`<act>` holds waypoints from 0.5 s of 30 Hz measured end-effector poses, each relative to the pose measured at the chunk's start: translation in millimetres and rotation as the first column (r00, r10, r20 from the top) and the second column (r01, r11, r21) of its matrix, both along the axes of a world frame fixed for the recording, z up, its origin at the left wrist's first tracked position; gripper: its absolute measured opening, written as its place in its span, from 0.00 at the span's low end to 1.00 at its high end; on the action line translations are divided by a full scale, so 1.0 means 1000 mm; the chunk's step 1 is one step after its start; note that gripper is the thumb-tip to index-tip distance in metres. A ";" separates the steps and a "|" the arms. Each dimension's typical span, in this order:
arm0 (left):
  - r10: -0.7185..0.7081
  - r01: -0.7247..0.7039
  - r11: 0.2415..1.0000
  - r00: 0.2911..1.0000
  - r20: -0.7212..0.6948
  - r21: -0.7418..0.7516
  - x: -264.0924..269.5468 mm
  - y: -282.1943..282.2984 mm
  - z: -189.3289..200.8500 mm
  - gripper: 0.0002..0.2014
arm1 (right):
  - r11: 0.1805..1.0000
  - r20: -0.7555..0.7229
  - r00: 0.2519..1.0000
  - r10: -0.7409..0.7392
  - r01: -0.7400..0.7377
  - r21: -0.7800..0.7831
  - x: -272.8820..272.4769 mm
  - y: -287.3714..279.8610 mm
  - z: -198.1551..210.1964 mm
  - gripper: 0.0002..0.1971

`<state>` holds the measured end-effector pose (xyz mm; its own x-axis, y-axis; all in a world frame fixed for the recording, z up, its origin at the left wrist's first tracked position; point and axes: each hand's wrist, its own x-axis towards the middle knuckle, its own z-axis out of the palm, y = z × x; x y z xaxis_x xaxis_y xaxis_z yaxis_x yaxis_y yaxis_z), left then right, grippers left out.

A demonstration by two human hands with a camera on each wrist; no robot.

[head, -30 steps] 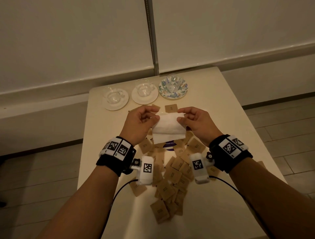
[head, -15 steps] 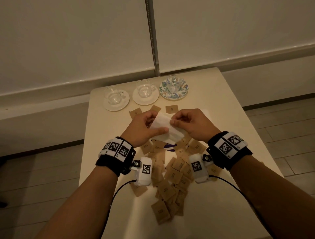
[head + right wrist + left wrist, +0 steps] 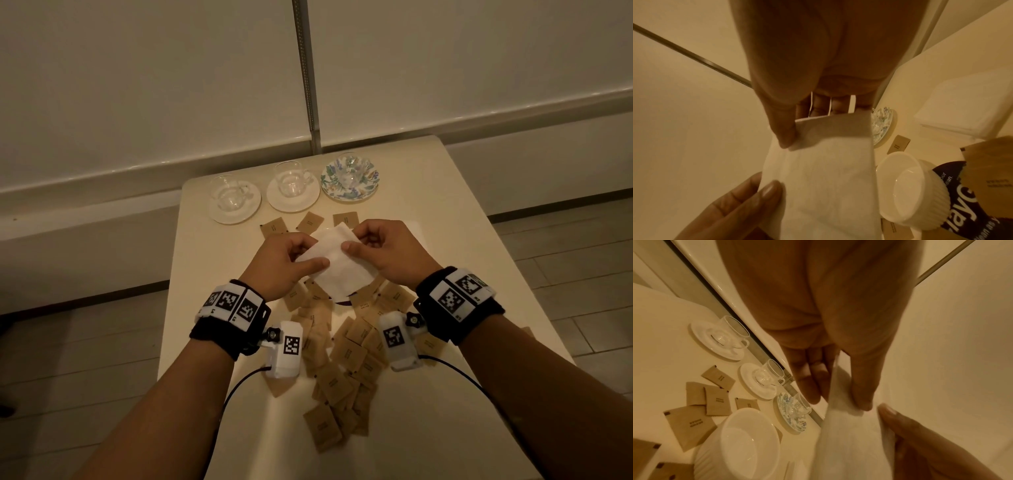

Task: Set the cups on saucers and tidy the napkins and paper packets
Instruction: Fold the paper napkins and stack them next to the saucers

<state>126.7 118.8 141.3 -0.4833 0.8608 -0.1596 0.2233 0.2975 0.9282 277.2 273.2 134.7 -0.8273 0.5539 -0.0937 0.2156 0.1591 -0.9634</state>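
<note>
Both hands hold one white napkin (image 3: 337, 265) above the table's middle. My left hand (image 3: 291, 257) pinches its left edge with thumb on top; in the left wrist view the napkin (image 3: 849, 434) hangs below the thumb. My right hand (image 3: 370, 246) pinches the right edge, and the napkin (image 3: 828, 178) shows a folded top flap. Three glass cups stand on saucers at the back: left (image 3: 234, 198), middle (image 3: 293, 190), and one on a floral saucer (image 3: 349, 176). Several brown paper packets (image 3: 342, 349) lie scattered under and in front of my hands.
A white ribbed bowl (image 3: 748, 439) sits under the napkin, hidden in the head view. A stack of white napkins (image 3: 966, 104) lies to the right. A dark printed wrapper (image 3: 962, 186) lies beside the bowl. The table (image 3: 445, 428) backs onto a wall ledge.
The napkin hung upright between my hands a second ago; now it is lower, turned diagonal and nearly flat, and both hands have come down toward the packets.
</note>
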 end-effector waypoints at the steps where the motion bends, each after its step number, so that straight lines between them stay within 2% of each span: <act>1: -0.004 0.004 1.000 1.000 0.002 -0.008 -0.001 -0.001 0.000 0.09 | 1.000 -0.004 1.000 -0.022 0.021 -0.014 0.001 0.002 -0.001 0.09; 4: 0.000 -0.001 1.000 0.998 -0.065 -0.011 -0.001 0.000 0.002 0.13 | 0.999 0.001 0.999 -0.032 0.032 -0.006 0.002 0.003 -0.001 0.10; 7: -0.005 0.006 1.000 0.985 -0.171 0.010 0.001 0.011 0.010 0.20 | 0.997 0.006 0.998 0.058 -0.058 0.050 0.000 -0.001 0.004 0.06; 9: -0.036 0.036 0.999 0.985 -0.169 0.001 0.001 0.021 0.015 0.17 | 0.988 0.013 0.994 0.110 -0.110 0.110 -0.002 -0.004 0.006 0.05; 12: -0.050 0.052 0.999 0.985 -0.168 0.009 0.003 0.027 0.016 0.06 | 0.984 0.015 0.993 0.117 -0.118 0.133 -0.002 -0.006 0.007 0.03; 15: -0.039 0.043 0.999 0.987 -0.158 0.026 0.005 0.026 0.013 0.05 | 0.987 0.000 0.994 0.112 -0.111 0.115 0.001 -0.004 0.007 0.04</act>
